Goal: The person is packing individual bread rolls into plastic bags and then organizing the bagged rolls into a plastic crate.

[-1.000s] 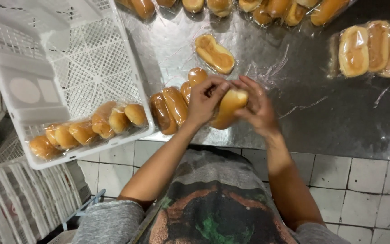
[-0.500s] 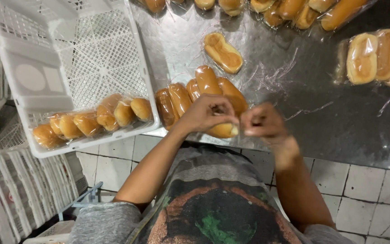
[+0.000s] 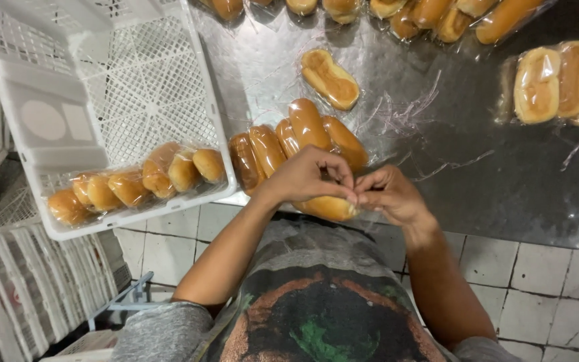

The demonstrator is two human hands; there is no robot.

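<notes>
Head view: left hand (image 3: 306, 175) and right hand (image 3: 390, 196) now pinch together at the bagged bread rolls (image 3: 296, 144), mid-frame on the bench (image 3: 504, 181); a second ago both cupped one roll, so the grip has moved to the bag's end.

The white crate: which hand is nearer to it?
Left. The left hand is just right of the white crate; the right hand lies farther right, beyond the left.

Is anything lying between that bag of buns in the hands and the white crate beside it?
Nothing visible. The bag of buns lies right beside the white crate, only its low rim between them. Both hands, left and right, already touch it.
</notes>
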